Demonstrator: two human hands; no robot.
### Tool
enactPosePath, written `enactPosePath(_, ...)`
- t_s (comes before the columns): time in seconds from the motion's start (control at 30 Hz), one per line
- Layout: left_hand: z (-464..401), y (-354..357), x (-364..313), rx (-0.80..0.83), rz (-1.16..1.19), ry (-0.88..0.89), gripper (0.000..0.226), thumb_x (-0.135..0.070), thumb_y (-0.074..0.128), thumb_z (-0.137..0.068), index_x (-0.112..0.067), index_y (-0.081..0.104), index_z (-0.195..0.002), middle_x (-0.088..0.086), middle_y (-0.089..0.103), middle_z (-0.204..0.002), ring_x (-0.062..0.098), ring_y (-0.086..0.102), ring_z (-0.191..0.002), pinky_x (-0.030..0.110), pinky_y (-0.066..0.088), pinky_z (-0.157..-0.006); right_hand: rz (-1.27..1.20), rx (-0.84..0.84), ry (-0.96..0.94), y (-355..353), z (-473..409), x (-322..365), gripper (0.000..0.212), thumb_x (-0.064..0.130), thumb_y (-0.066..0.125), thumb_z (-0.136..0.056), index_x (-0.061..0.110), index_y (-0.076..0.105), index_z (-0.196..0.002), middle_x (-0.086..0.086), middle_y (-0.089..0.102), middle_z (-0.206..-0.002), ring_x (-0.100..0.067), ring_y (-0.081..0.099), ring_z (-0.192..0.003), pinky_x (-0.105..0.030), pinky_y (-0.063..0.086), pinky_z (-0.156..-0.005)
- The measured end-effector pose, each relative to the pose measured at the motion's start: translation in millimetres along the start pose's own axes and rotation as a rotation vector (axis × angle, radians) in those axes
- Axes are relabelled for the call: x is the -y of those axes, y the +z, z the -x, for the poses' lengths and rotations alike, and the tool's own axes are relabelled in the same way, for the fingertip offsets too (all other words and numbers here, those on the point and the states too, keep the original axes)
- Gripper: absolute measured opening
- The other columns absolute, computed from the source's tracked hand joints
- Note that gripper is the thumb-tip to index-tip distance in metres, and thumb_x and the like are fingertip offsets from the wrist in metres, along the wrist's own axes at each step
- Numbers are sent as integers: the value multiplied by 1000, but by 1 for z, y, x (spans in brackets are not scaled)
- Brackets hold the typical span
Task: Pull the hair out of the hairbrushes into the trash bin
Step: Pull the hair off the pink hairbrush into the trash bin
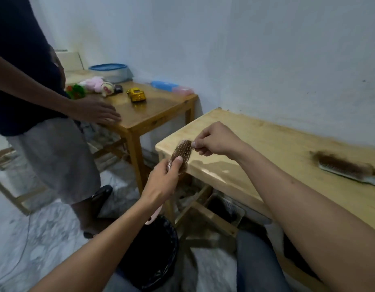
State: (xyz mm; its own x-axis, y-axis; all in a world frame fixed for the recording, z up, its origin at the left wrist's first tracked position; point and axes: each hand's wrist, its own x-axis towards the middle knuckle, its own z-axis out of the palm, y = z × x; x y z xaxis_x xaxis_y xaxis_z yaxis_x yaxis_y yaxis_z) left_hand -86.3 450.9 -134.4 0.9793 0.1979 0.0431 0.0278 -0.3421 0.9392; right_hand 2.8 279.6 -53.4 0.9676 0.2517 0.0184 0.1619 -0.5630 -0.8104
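Note:
My left hand (164,180) grips a pink hairbrush (182,151) with brown hair matted in its bristles, held in the air off the left corner of the light wooden table (277,148). My right hand (214,140) pinches the hair at the brush's top end with thumb and forefinger. The brush's pink handle end (154,217) sticks out below my left wrist. A trash bin (155,253) lined with a black bag stands on the floor below the hands. A second hairbrush (349,168), white and full of brown hair, lies on the table at the right.
Another person (41,123) stands at the left, one hand on a darker wooden table (159,108) that carries a yellow toy car (137,94), plush toys, boxes and a blue-rimmed tub. A basket (226,209) sits under my table. The floor is marble.

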Motion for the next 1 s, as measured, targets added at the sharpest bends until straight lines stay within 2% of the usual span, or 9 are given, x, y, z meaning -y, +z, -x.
enactPosePath(0.1, 13, -20, 28, -40, -52, -58, 57, -70, 45, -91, -16, 61, -92, 1, 60, -72, 19, 60, -60, 37, 45, -55, 30, 79, -20, 38, 3, 0, 10, 15, 78, -89, 7, 81, -84, -11, 79, -80, -14, 73, -66, -27, 61, -65)
enactPosePath(0.2, 28, -38, 57, -67, -41, -102, 53, -65, 46, -94, -15, 60, -89, -3, 57, -63, 14, 55, -49, 30, 42, -45, -8, 176, -14, 76, 2, -8, 13, 17, 76, -91, 7, 80, -85, -14, 79, -81, -17, 73, -69, -28, 62, -67)
enactPosePath(0.27, 38, -47, 79, -89, -19, -132, 51, -65, 49, -93, -16, 60, -87, -6, 54, -58, 13, 52, -44, 30, 39, -43, -75, 254, 19, 101, 1, -15, 15, 16, 73, -94, 5, 79, -86, -16, 78, -81, -17, 70, -66, -24, 59, -61)
enactPosePath(0.37, 55, -57, 114, -166, -47, -214, 52, -71, 51, -88, -21, 60, -82, -7, 55, -58, 15, 53, -50, 33, 39, -51, -112, 376, 90, 139, 3, -24, 19, 14, 64, -100, 1, 74, -90, -10, 68, -71, -7, 62, -54, -17, 52, -51)
enactPosePath(0.53, 78, -68, 157, -270, -188, -335, 53, -68, 51, -90, -17, 57, -76, -3, 59, -64, 19, 59, -62, 37, 42, -58, -101, 499, 173, 200, 2, -47, 14, 9, 54, -100, 7, 63, -90, -10, 63, -75, 1, 58, -40, -17, 49, -45)
enactPosePath(0.67, 99, -77, 169, -275, -259, -408, 50, -63, 49, -95, -17, 58, -78, -1, 62, -66, 17, 60, -62, 35, 41, -59, -106, 475, 250, 234, -8, -60, 17, 7, 54, -94, 9, 64, -81, -9, 64, -76, -5, 61, -43, -21, 49, -44)
enactPosePath(0.77, 110, -77, 171, -313, -233, -444, 53, -64, 50, -94, -15, 54, -74, 1, 59, -63, 19, 59, -59, 36, 43, -59, -74, 409, 330, 250, -20, -64, 18, 8, 54, -95, 3, 71, -94, -12, 68, -78, -15, 64, -56, -23, 51, -44)
enactPosePath(0.9, 123, -77, 174, -338, -230, -504, 66, -69, 50, -90, -5, 61, -87, 3, 57, -65, 18, 55, -58, 36, 42, -59, -28, 313, 427, 263, -46, -74, 24, 9, 53, -95, -3, 70, -106, -18, 74, -95, -27, 73, -72, -31, 58, -55)
enactPosePath(1.0, 128, -76, 175, -361, -240, -530, 70, -71, 49, -89, -2, 62, -90, 4, 57, -66, 19, 55, -58, 36, 42, -58, -56, 289, 418, 270, -48, -77, 25, 12, 55, -98, -3, 70, -111, -16, 73, -104, -24, 71, -69, -28, 54, -50)
